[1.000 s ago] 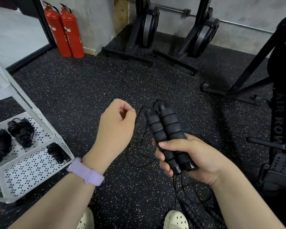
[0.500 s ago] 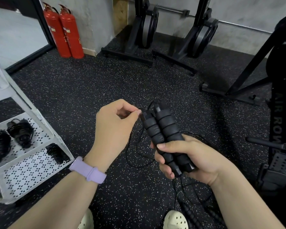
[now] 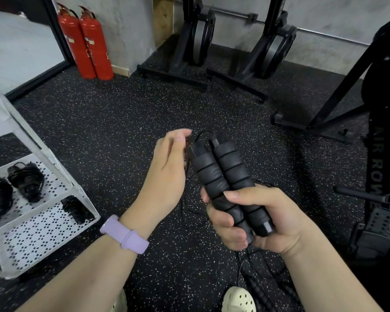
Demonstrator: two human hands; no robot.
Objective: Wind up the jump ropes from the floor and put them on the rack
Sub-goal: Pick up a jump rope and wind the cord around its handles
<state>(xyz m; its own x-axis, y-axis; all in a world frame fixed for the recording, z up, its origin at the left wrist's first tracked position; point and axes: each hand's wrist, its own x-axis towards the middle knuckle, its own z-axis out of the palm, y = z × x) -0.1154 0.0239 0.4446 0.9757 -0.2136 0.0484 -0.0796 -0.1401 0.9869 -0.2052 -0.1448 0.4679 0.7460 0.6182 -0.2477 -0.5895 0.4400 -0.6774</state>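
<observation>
My right hand (image 3: 254, 221) grips the two black foam handles (image 3: 225, 176) of a jump rope side by side, tops pointing up and away. My left hand (image 3: 167, 172) is right beside the handle tops and pinches the thin black cord (image 3: 190, 140) where it leaves them. The rest of the cord hangs in loose loops (image 3: 189, 206) down to the floor. Another rope's ribbed handles (image 3: 254, 291) lie on the floor near my shoe. The white perforated rack (image 3: 43, 228) stands at the left with wound ropes (image 3: 26, 181) on its shelf.
Two red fire extinguishers (image 3: 86, 41) stand by the back wall. Black weight-plate stands (image 3: 198, 39) are at the back. A rowing machine (image 3: 378, 167) fills the right side. Speckled black rubber floor (image 3: 113, 122) lies between them.
My left hand has moved right, from apart to against the handle tops, drawing the cord with it. My right hand keeps its grip and has barely shifted.
</observation>
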